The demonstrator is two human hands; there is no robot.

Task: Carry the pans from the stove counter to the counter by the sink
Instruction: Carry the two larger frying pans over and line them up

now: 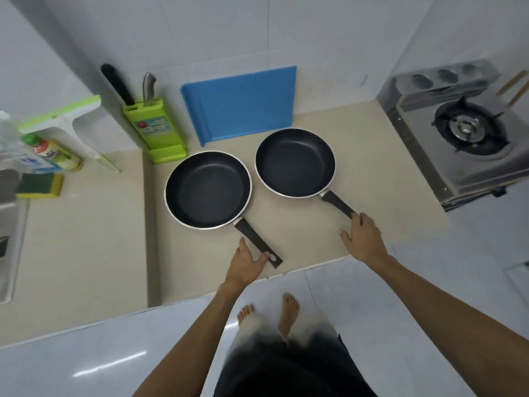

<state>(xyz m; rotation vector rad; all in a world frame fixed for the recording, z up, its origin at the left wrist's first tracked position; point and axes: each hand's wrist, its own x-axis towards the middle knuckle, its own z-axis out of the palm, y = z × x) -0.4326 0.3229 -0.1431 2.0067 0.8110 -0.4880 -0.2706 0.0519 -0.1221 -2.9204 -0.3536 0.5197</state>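
Two black non-stick frying pans with pale rims rest flat on the beige counter point(300, 239). The left pan point(207, 190) points its black handle point(252, 236) toward me. My left hand point(247, 262) lies at that handle's end, fingertips on it and thumb spread apart to the left. The right pan point(294, 163) stands closer to the stove point(463, 138). Its handle point(336, 203) runs toward my right hand point(360, 239), whose fingers cover the handle's tip, thumb held away. Neither hand is closed around a handle.
A blue cutting board point(243, 101) leans on the wall behind the pans. A green knife block point(156, 130) stands to its left. Further left are a sponge point(40, 186), a bottle point(54, 154) and the sink edge point(11, 239). A seam point(150, 224) divides the counter.
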